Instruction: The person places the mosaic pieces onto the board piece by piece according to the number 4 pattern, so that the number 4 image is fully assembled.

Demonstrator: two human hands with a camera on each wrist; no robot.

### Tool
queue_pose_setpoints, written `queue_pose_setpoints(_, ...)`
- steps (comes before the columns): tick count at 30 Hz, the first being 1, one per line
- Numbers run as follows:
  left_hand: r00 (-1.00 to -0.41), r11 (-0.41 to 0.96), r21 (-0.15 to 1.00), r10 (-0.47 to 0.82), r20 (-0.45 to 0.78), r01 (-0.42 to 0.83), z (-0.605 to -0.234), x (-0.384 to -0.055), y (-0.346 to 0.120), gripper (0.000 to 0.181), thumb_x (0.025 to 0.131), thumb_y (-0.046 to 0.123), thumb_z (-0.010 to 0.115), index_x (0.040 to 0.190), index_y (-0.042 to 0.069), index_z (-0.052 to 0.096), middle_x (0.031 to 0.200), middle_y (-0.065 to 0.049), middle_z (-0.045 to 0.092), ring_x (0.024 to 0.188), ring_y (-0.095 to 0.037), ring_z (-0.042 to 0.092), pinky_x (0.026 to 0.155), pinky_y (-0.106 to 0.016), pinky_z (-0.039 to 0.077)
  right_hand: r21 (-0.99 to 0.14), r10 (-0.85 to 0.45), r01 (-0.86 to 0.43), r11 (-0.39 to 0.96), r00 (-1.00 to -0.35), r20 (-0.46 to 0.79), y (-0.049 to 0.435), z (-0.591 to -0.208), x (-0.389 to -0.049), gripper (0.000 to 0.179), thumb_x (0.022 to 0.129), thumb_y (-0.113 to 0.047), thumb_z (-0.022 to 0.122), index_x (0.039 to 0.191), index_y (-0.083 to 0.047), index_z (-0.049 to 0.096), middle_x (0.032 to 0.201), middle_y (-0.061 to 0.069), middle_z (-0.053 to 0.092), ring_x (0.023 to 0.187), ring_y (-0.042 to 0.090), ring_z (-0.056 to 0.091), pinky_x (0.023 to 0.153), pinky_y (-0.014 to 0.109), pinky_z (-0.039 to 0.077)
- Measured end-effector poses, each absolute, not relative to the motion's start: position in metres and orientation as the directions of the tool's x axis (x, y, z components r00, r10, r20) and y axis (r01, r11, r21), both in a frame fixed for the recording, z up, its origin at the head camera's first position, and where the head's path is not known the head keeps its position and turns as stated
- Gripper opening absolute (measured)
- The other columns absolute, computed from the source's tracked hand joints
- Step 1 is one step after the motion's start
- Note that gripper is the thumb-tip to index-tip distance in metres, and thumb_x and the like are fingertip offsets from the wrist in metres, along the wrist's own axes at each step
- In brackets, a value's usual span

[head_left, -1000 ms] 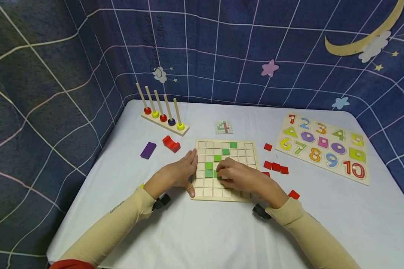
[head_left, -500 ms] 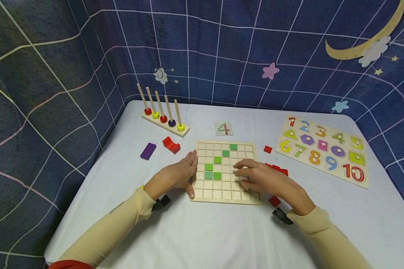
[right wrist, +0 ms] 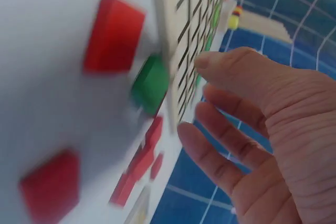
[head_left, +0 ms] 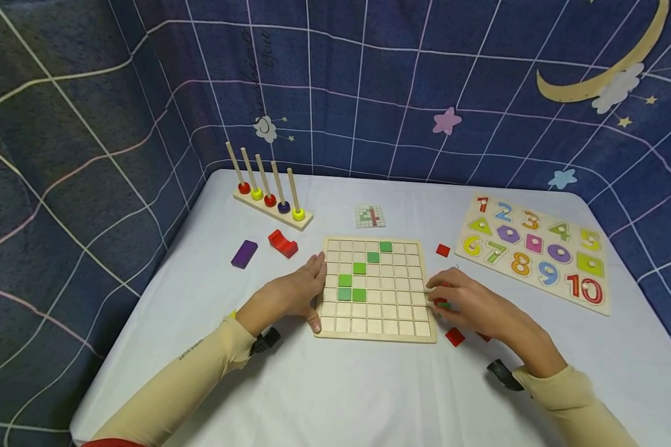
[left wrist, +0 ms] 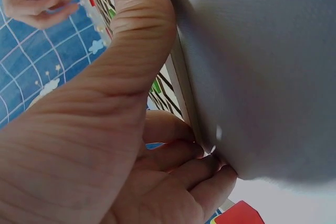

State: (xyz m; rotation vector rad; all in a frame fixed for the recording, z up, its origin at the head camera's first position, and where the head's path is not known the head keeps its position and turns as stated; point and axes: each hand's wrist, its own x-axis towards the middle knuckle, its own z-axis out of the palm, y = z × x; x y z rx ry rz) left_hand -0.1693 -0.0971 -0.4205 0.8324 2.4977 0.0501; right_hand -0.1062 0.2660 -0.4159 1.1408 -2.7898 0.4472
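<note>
A wooden grid board [head_left: 374, 341] lies flat on the table, with several green square tiles [head_left: 360, 268] in its cells. My left hand [head_left: 299, 292] rests along the board's left edge, fingers extended and thumb at the near corner. Beyond the board's right edge hovers my right hand [head_left: 466, 302], fingers loosely bent and holding nothing in the right wrist view. Beneath it lie a loose green tile [right wrist: 150, 85], close against the board's side, and several red tiles [right wrist: 114, 35], partly hidden by the hand in the head view. Another red tile [head_left: 443, 250] lies farther back.
Behind the board lies a small pattern card [head_left: 370, 216]. A peg stacker [head_left: 274, 212] with coloured rings stands back left, near a red curved block [head_left: 283, 244] and a purple block [head_left: 244, 254]. A number puzzle board [head_left: 534, 248] lies at right.
My right hand has drawn back from the green tile in the lower row and moved right, off the board, over the loose tiles. My left hand has stayed at the board's edge.
</note>
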Motion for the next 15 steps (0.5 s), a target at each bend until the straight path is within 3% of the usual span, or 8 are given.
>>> queue_pose_setpoints(6,-0.685,0.817,0.191,0.564,-0.462,0.544,-0.419,-0.169,-0.097,0.138,0.072,0.050,0.092,0.166,-0.014,0.014,0.178,-0.031,0.001,0.168,-0.043,0.007,0.137,-0.048,0.020,-0.321,-0.631,-0.619,0.717,-0.771,0.079,0.284,-0.424,-0.099,0.022,0.083,-0.004,0.090,0.100,-0.015,0.079,0.111,0.002,0.069,0.099,0.020,0.063,0.085,0.036,0.065)
queue_pose_setpoints(11,-0.684,0.823,0.187,0.554,-0.475,0.536,-0.419,-0.169,-0.097,0.137,0.073,0.050,0.092,0.166,-0.013,0.013,0.178,-0.030,-0.001,0.169,-0.041,0.006,0.137,-0.047,0.020,-0.318,-0.670,-0.694,0.646,-0.715,0.201,0.288,-0.435,-0.099,0.026,0.079,0.004,0.090,0.094,-0.014,0.077,0.101,0.000,0.066,0.087,0.016,0.060,0.074,0.029,0.062)
queue_pose_setpoints(15,-0.680,0.823,0.190,0.553,-0.482,0.535,-0.420,-0.170,-0.096,0.137,0.073,0.050,0.091,0.167,-0.012,0.012,0.178,-0.029,-0.001,0.169,-0.041,0.005,0.138,-0.047,0.019,-0.336,-0.654,-0.681,0.651,-0.727,0.209,0.287,-0.438,-0.098,0.027,0.078,0.004,0.089,0.094,-0.015,0.077,0.104,0.001,0.067,0.090,0.016,0.061,0.076,0.030,0.064)
